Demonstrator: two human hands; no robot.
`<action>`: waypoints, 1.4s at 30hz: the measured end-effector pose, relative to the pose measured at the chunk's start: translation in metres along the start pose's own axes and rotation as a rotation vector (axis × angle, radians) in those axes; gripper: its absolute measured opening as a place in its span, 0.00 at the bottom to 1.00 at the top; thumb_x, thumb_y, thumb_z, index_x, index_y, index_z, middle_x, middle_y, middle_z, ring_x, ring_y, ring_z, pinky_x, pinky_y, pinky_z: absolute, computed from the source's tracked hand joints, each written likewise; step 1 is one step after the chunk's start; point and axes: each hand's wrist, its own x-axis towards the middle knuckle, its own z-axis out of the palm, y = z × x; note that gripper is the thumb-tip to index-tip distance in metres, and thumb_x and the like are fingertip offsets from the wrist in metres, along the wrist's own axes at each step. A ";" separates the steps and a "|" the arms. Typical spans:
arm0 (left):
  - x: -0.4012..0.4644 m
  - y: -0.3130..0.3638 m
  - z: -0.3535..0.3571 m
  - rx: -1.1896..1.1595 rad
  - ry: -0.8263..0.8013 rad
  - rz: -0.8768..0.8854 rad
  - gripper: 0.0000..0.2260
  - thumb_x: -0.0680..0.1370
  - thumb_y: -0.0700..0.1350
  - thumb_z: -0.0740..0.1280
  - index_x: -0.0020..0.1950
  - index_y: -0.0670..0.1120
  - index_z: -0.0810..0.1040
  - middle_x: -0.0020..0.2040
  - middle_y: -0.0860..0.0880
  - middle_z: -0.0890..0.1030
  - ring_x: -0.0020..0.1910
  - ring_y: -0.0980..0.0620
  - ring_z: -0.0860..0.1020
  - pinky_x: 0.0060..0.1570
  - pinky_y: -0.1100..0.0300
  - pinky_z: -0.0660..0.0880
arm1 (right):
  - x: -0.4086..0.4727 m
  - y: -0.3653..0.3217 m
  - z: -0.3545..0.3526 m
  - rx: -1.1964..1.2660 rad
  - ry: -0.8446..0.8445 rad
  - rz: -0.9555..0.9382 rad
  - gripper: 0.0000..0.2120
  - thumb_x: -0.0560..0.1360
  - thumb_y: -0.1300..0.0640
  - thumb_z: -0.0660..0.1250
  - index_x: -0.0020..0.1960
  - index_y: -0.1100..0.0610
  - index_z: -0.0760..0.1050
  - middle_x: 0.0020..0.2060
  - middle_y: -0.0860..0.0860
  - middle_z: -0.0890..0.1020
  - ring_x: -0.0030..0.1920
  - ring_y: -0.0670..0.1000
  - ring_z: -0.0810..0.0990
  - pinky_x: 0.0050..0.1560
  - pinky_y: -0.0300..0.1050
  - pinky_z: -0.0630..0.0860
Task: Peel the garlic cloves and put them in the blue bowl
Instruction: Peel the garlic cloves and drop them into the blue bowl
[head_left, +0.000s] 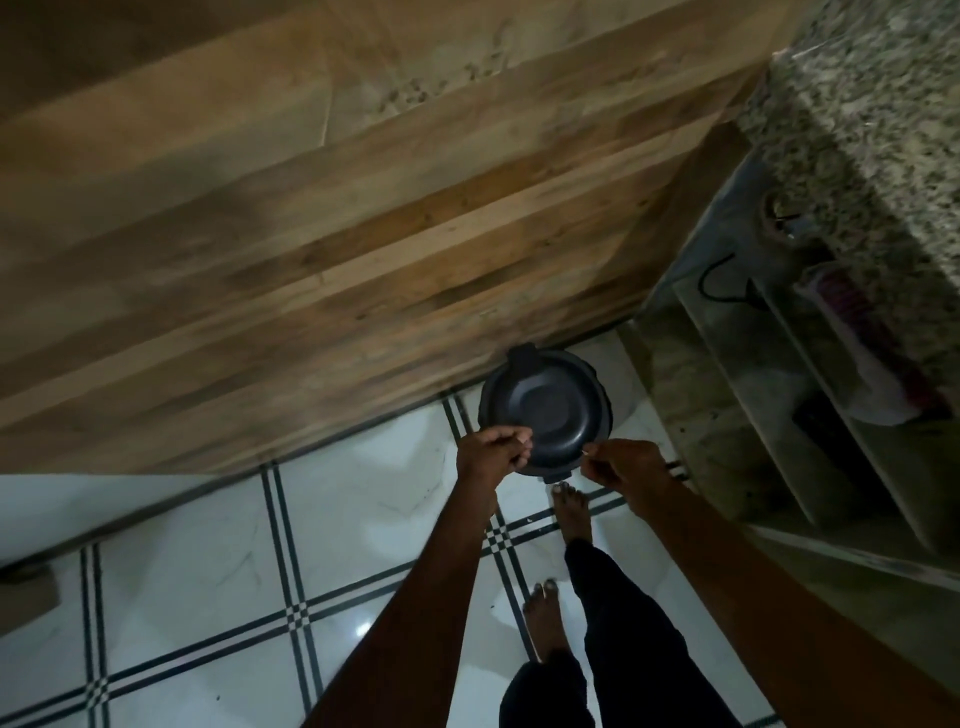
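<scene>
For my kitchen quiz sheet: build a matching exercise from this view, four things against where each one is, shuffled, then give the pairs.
Things:
1. round dark bin
2. left hand
3. speckled stone counter
4. bare foot

Places:
A. top right corner of the view
B. on the tiled floor, just below the right hand
C. on the floor against the wooden wall
D. over the bin's lower left rim, fingers curled

Pairs: 1-C, 2-D, 3-A, 4-B

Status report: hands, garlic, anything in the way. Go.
Left hand pinching something small and pale, likely a garlic clove; right hand pinching a thin sliver. Both over a dark round lidded bin on the tiled floor. No blue bowl in view. Nothing blocking.
</scene>
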 end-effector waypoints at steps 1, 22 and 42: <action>-0.001 0.001 -0.001 0.001 0.001 0.002 0.06 0.78 0.34 0.70 0.55 0.36 0.83 0.42 0.42 0.83 0.39 0.51 0.80 0.39 0.68 0.80 | -0.001 0.000 0.000 0.001 0.005 0.000 0.04 0.74 0.67 0.72 0.42 0.67 0.79 0.37 0.62 0.83 0.39 0.57 0.82 0.58 0.57 0.81; 0.071 -0.019 0.039 -0.064 -0.056 -0.173 0.06 0.76 0.24 0.66 0.46 0.33 0.80 0.47 0.37 0.82 0.45 0.44 0.81 0.41 0.61 0.83 | 0.091 -0.007 0.020 0.062 0.097 0.176 0.10 0.76 0.68 0.70 0.36 0.66 0.77 0.25 0.57 0.80 0.31 0.54 0.80 0.49 0.52 0.82; 0.067 -0.006 0.060 0.457 0.160 0.391 0.16 0.75 0.31 0.66 0.38 0.51 0.85 0.42 0.46 0.87 0.40 0.46 0.85 0.47 0.49 0.84 | 0.097 -0.023 -0.010 -0.031 -0.036 -0.099 0.07 0.76 0.65 0.69 0.39 0.62 0.82 0.42 0.65 0.85 0.36 0.57 0.82 0.46 0.54 0.82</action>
